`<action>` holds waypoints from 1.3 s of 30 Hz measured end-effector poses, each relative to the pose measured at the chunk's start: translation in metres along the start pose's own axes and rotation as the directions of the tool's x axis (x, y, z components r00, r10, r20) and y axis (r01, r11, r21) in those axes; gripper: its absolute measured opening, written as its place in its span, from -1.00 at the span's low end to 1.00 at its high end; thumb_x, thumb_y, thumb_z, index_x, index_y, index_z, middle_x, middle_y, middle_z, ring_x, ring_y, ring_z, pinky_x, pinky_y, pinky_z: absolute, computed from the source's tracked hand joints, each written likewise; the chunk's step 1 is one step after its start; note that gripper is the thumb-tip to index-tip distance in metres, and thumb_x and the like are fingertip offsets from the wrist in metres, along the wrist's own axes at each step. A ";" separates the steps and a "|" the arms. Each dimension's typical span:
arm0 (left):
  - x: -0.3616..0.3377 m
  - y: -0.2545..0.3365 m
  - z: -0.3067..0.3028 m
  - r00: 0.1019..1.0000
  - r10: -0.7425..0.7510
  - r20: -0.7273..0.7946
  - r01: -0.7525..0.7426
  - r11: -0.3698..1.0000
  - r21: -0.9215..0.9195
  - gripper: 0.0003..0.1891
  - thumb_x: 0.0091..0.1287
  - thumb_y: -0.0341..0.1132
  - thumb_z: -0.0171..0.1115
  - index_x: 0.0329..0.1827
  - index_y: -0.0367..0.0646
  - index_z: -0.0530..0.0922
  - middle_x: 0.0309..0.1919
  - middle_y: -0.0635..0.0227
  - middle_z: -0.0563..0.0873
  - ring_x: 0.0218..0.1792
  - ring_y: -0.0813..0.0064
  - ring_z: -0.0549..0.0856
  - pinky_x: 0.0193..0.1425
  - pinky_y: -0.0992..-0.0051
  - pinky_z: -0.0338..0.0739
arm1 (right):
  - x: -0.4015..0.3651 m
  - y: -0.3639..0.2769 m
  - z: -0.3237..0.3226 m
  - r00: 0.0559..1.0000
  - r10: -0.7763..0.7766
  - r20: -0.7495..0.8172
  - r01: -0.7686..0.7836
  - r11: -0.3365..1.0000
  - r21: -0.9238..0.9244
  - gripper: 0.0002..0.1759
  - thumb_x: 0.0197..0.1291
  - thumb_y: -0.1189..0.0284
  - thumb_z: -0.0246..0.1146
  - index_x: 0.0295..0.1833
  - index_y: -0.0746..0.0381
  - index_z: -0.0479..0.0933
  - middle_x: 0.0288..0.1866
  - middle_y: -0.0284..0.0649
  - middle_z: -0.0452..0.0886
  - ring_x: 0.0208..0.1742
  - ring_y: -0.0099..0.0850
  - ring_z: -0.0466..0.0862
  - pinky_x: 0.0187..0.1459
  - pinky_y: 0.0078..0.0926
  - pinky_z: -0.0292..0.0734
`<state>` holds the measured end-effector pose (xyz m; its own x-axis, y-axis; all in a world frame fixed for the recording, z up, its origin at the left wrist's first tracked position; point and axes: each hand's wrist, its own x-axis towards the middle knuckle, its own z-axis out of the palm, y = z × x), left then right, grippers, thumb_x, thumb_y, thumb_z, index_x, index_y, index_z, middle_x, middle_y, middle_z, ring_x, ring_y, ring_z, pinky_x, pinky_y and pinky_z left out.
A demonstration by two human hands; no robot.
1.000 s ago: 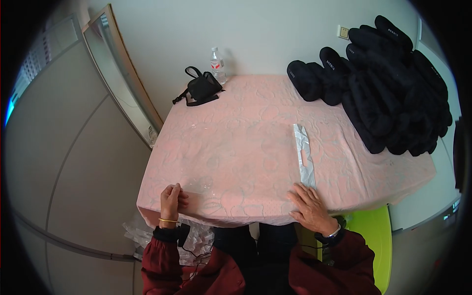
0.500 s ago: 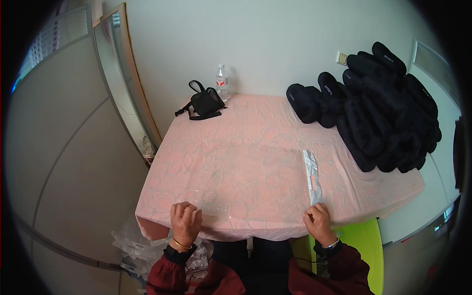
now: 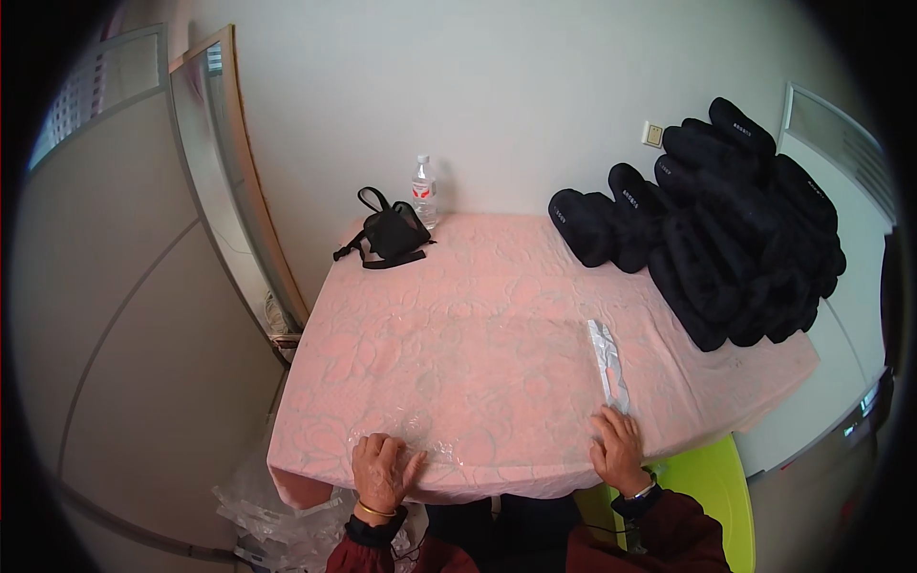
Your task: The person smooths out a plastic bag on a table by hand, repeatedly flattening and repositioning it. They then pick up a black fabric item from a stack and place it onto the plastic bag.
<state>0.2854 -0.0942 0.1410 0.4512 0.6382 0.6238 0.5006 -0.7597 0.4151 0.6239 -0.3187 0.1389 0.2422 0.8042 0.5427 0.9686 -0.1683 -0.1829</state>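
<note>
A clear plastic bag [image 3: 430,441], hard to make out against the cloth, lies flat on the table before me. Along its right side runs a narrow silvery-white strip [image 3: 605,358]. My left hand [image 3: 382,473] rests on the bag's near left corner, fingers bent downward and thumb spread away from them. At the near end of the strip, my right hand [image 3: 618,451] lies with its fingers extended on the plastic and cloth. The bag's near edge is partly hidden by both hands.
A pink patterned cloth [image 3: 497,286] covers the table. At the back right is a heap of black padded pillows [image 3: 731,229]. A black strapped pouch [image 3: 394,234] and a water bottle [image 3: 424,191] stand at the back left. Below are plastic bags [image 3: 287,525] and a lime-green bin [image 3: 712,492].
The camera view has tipped upward, so the table appears lower. My fingers have gone from curled to more extended on both hands. My left hand has shifted slightly right; the strip stays put.
</note>
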 end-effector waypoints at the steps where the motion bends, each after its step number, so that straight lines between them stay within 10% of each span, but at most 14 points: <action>1: -0.001 0.000 0.001 1.000 0.008 0.005 -0.008 1.000 -0.007 -0.72 0.09 -0.21 0.52 -0.26 -0.15 0.63 -0.28 0.20 0.62 -0.19 0.09 0.58 -0.10 0.19 0.44 | 0.001 0.000 0.000 1.000 0.002 -0.001 -0.002 1.000 -0.002 -0.50 0.12 0.39 0.24 0.20 0.31 0.52 0.29 0.05 0.52 0.32 0.04 0.49 0.36 0.03 0.29; 39: -0.001 -0.001 0.028 0.935 -0.247 -0.254 0.276 0.957 0.087 -0.74 0.11 -0.35 0.52 -0.51 -0.20 0.55 -0.51 0.24 0.56 -0.46 0.23 0.59 -0.38 0.29 0.44 | -0.005 0.005 0.000 0.996 -0.002 -0.089 0.014 0.990 0.137 -0.54 0.06 0.37 0.32 0.11 0.25 0.56 0.22 -0.02 0.57 0.27 -0.07 0.54 0.35 -0.02 0.30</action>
<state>0.3055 -0.0905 0.1216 0.1111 0.7527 0.6489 0.6682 -0.5399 0.5118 0.6279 -0.3238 0.1356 0.2446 0.7503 0.6141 0.9551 -0.0774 -0.2859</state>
